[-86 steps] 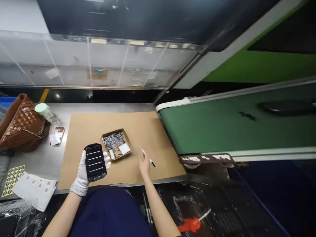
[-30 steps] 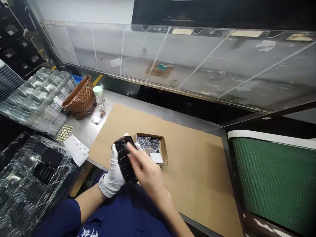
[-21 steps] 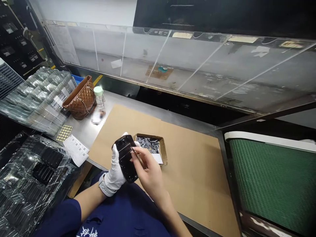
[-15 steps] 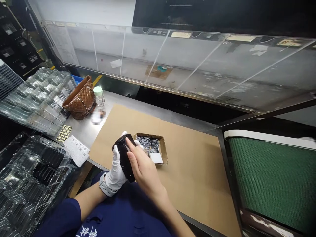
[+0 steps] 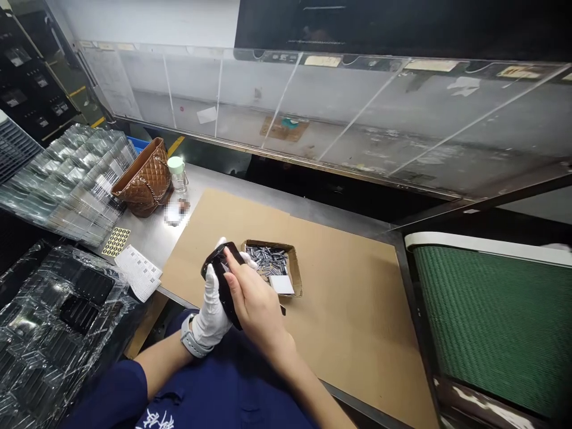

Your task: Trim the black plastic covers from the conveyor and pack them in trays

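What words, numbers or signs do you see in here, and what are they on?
None that I can read for sure:
Yellow sticker sheet: marks in black circles, too small.
White papers: printed code squares and lines, too small.
Dark blue shirt: white characters, partly cut off, unclear.
Pale label up top: too blurred.
Black part: no writing visible.
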A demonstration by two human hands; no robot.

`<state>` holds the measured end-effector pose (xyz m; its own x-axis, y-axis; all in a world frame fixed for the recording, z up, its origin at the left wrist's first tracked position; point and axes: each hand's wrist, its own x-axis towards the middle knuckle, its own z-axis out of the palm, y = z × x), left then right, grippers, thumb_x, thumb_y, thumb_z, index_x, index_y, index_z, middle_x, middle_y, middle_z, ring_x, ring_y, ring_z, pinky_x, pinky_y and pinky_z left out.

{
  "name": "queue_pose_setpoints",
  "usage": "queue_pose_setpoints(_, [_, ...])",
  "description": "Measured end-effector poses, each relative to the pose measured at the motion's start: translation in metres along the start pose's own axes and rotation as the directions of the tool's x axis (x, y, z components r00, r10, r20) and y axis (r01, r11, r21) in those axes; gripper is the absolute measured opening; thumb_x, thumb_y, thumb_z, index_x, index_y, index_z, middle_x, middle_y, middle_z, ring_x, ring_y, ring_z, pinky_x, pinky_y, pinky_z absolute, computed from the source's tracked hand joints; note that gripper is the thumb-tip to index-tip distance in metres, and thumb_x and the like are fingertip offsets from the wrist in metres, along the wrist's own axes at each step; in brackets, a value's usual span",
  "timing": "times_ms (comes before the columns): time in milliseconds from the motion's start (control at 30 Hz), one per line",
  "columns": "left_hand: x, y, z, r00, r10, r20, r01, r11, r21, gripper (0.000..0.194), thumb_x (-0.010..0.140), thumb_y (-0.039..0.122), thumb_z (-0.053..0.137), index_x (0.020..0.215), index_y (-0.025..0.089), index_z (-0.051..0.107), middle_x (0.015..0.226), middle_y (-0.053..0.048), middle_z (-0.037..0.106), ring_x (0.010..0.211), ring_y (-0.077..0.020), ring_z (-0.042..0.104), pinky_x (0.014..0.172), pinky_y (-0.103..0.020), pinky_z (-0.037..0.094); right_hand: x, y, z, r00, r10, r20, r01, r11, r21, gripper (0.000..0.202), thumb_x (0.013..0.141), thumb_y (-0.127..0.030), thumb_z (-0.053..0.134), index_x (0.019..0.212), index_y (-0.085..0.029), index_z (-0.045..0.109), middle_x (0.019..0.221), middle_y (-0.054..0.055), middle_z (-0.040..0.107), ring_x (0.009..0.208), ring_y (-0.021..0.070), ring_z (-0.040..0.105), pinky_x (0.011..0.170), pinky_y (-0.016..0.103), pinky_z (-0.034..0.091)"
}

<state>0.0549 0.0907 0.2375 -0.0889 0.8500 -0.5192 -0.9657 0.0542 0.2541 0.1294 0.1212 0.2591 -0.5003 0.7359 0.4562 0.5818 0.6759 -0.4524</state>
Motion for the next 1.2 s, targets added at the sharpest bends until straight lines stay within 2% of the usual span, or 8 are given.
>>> queue_pose_setpoints(267, [-0.001,-0.007,0.007,0.995,0.044,-0.089,-0.051,0.996,-0.074,0.053,0.093,0.052,0.026,0.128,0.022,0.054,0.125,-0.006,0.060,0.128,-0.0191,0.044,0.110,-0.032,0.033,0.000,0.001,0.003,0.997,0.074,0.005,-0.074,0.996,0.052,0.043,0.098,-0.030,0.029,0.130,-0.013,0.052,0.082,0.008,0.067,0.078,0.0186,0.064,0.071,0.029,0.052])
queue_pose_setpoints(500, [0.001,-0.011,0.004,0.998,-0.005,0.057,0.002,0.998,0.062,0.064,0.081,0.067,0.041,0.123,0.022,0.058,0.123,-0.007,0.061,0.130,-0.0267,0.042,0.110,-0.038,0.033,0.002,0.011,-0.011,0.949,0.292,0.122,-0.317,0.864,0.392,0.041,0.096,-0.039,0.031,0.123,-0.019,0.054,0.116,0.009,0.064,0.108,0.0204,0.059,0.089,0.033,0.048])
queue_pose_setpoints(600, [0.001,-0.013,0.005,0.997,0.043,0.066,-0.052,0.990,0.135,0.065,0.078,0.066,0.048,0.126,0.023,0.055,0.127,-0.006,0.058,0.133,-0.0258,0.038,0.110,-0.036,0.033,0.007,0.012,-0.017,0.896,0.385,0.222,-0.444,0.744,0.499,0.035,0.091,-0.045,0.041,0.108,-0.019,0.058,0.096,0.006,0.067,0.083,0.0175,0.064,0.069,0.027,0.051])
queue_pose_setpoints(700, [0.005,-0.015,-0.001,0.981,0.176,0.080,-0.190,0.956,0.222,0.061,0.079,0.058,0.055,0.129,0.025,0.051,0.135,-0.004,0.052,0.136,-0.0224,0.031,0.111,-0.031,0.030,0.012,0.012,-0.017,0.864,0.411,0.289,-0.502,0.676,0.540,0.026,0.087,-0.044,0.047,0.085,-0.020,0.058,0.071,0.000,0.060,0.063,0.0134,0.056,0.057,0.024,0.045])
queue_pose_setpoints(867, [0.016,-0.020,-0.021,0.941,0.320,0.112,-0.339,0.861,0.379,0.066,0.077,0.045,0.064,0.135,0.023,0.043,0.141,-0.008,0.045,0.136,-0.0249,0.031,0.111,-0.034,0.030,0.012,0.018,-0.008,0.829,0.451,0.331,-0.556,0.600,0.575,0.032,0.083,-0.047,0.049,0.066,-0.020,0.048,0.056,-0.004,0.045,0.053,0.0106,0.042,0.050,0.022,0.034])
queue_pose_setpoints(1000, [0.023,-0.025,-0.031,0.871,0.437,0.224,-0.488,0.719,0.495,0.061,0.073,0.041,0.070,0.127,0.021,0.052,0.143,-0.008,0.042,0.137,-0.0251,0.030,0.112,-0.031,0.026,0.005,0.028,-0.005,0.817,0.415,0.400,-0.573,0.508,0.643,0.035,0.083,-0.048,0.047,0.062,-0.020,0.043,0.051,-0.006,0.041,0.049,0.0092,0.038,0.048,0.022,0.032])
queue_pose_setpoints(1067, [0.025,-0.029,-0.033,0.871,0.428,0.242,-0.489,0.704,0.514,0.059,0.072,0.040,0.071,0.126,0.022,0.054,0.143,-0.007,0.043,0.137,-0.0242,0.030,0.113,-0.030,0.025,-0.001,0.032,-0.006,0.809,0.443,0.386,-0.578,0.485,0.656,0.035,0.081,-0.049,0.049,0.061,-0.020,0.042,0.050,-0.006,0.039,0.047,0.0085,0.035,0.046,0.022,0.030])
queue_pose_setpoints(1200, [0.026,-0.037,-0.033,0.955,0.278,0.103,-0.294,0.839,0.458,0.054,0.081,0.042,0.060,0.131,0.024,0.049,0.137,-0.006,0.050,0.133,-0.0225,0.037,0.108,-0.033,0.034,-0.012,0.036,-0.008,0.776,0.563,0.285,-0.589,0.486,0.645,0.034,0.080,-0.046,0.053,0.060,-0.021,0.043,0.049,-0.006,0.042,0.046,0.0082,0.037,0.044,0.021,0.031])
